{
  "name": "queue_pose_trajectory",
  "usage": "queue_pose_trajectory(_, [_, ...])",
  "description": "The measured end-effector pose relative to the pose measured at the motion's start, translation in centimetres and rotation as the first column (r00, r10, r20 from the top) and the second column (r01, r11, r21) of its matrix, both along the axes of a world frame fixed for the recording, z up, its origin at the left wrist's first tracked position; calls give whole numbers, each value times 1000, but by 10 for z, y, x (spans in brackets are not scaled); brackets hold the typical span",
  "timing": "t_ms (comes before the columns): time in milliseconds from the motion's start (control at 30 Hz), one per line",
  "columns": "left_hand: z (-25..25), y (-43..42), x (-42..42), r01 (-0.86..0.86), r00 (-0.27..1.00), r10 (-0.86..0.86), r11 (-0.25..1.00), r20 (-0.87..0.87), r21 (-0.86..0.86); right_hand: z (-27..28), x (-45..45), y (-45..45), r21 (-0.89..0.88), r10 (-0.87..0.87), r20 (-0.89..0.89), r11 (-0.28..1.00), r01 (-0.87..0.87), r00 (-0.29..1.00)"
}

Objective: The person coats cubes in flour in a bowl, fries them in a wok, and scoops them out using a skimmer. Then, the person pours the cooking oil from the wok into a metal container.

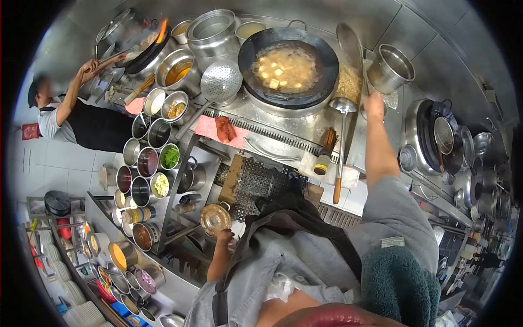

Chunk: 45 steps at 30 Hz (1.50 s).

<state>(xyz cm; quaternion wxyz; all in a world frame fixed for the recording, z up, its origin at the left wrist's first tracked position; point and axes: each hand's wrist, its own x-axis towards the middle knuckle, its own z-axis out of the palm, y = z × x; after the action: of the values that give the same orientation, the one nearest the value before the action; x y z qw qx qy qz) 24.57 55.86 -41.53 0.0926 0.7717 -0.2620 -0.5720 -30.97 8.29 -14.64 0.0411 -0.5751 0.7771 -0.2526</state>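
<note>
A dark wok (332, 71) sits on the burner, holding bubbling broth with pale cubes (274, 83) in it. My right hand (373, 104) is raised to the right of the wok, closed near a metal pot (384, 76); what its fingers hold cannot be made out. Low at my left side, my left hand (225, 236) grips the edge of a round, brownish strainer-like bowl (214, 219). Between the wok and my right hand a ladle (342, 131) lies with its wooden handle pointing toward me. A perforated skimmer (221, 81) rests left of the wok.
At the far left a co-worker (81, 117) tends another wok (147, 56) with a flame beside it. Metal containers with ingredients (170, 156) stand at the left. A brush (326, 152) lies on a white cloth at the counter edge. More pans (430, 136) stand at the right.
</note>
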Motion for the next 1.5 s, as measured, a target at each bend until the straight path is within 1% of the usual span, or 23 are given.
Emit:
queue_pose_trajectory(67, [-25, 2, 15, -79, 996, 77, 996, -51, -37, 17, 8, 22, -44, -15, -61, 999, 13, 998])
queue_pose_trajectory(133, [-29, -9, 19, -72, 987, 83, 994, -139, 84, 32, 12, 53, -83, 181, 195, 982, -167, 964])
queue_pose_trajectory(167, [-2, -25, 4, 23, 999, -27, 991, 29, 134, 45, 22, 74, -85, 182, 192, 982, -169, 964])
queue_pose_trajectory(233, [-7, -29, 5, 93, 996, -92, 994, -14, 54, 70, 52, 112, 68, 183, 677, 949, -308, 713])
queue_pose_trajectory(300, [-19, -36, 8, 227, 969, -235, 968, -73, -107, 55, 64, 123, 97, 193, 752, 913, -396, 631])
queue_pose_trajectory(333, [-20, -40, 5, 237, 966, -246, 965, -77, -112, 55, 67, 126, 176, 201, 722, 872, -457, 662])
queue_pose_trajectory(400, [-10, -55, -2, 48, 987, -59, 996, -150, -79, 48, 67, 125, 153, 479, 334, 823, -548, 812])
queue_pose_trajectory(433, [-10, -61, -3, -147, 972, 146, 989, -187, 10, 43, 61, 125, 149, 471, 332, 830, -538, 818])
queue_pose_trajectory(500, [-96, -52, 37, 325, 917, -390, 856, -89, -402, 40, 46, 123, 73, 503, -64, 864, -498, 862])
queue_pose_trajectory(533, [-117, -52, 49, 469, 838, -544, 667, 52, -579, 47, 44, 122, 68, 501, -65, 865, -498, 863])
queue_pose_trajectory(567, [-117, -48, 51, 209, 908, -364, 821, -206, -531, 63, 44, 123, 141, 479, -28, 871, -471, 877])
queue_pose_trajectory(700, [-113, -39, 60, 271, 888, -447, 702, -110, -659, 64, 28, 113, 124, 482, -69, 873, -471, 874])
queue_pose_trajectory(800, [-89, -6, 50, -32, 982, -18, 965, -188, -261, 79, 34, 125, 35, 479, -81, 878, -478, 874])
queue_pose_trajectory(867, [-65, 11, 37, -273, 951, 275, 961, -139, 37, 87, 35, 129, -2, 368, 59, 930, -368, 928])
queue_pose_trajectory(933, [-44, 27, 31, -201, 975, 212, 969, -67, 140, 88, 38, 123, 66, 299, 86, 950, -305, 950])
queue_pose_trajectory(1033, [-21, 46, 29, -85, 995, 94, 981, -43, 176, 49, 45, 91, -87, 237, 0, 968, -236, 971])
queue_pose_trajectory(1100, [-13, 50, 27, -61, 997, 69, 985, -44, 162, 14, 56, 64, -68, 138, -160, 986, -151, 977])
queue_pose_trajectory(1233, [-4, 28, 21, -90, 994, 93, 994, -51, 66, -31, 92, 42, -19, 117, 22, 993, -117, 993])
queue_pose_trajectory(1267, [-1, 20, 18, -124, 990, 125, 992, -58, 36, -34, 102, 41, 81, 98, 405, 987, -142, 909])
queue_pose_trajectory(1300, [6, 13, 14, -182, 981, 182, 983, -69, 9, -36, 112, 40, 168, 20, 722, 965, -203, 692])
queue_pose_trajectory(1333, [13, 8, 8, -244, 967, 242, 970, -83, -15, -39, 124, 39, 172, 29, 723, 960, -219, 691])
queue_pose_trajectory(1400, [31, 3, -3, -392, 917, 383, 918, -115, -63, -41, 144, 39, 76, -19, 941, 985, -154, 337])
queue_pose_trajectory(1500, [41, 9, -11, -430, 900, 421, 900, -111, -74, -44, 170, 31, 89, -51, 981, 975, -203, 185])
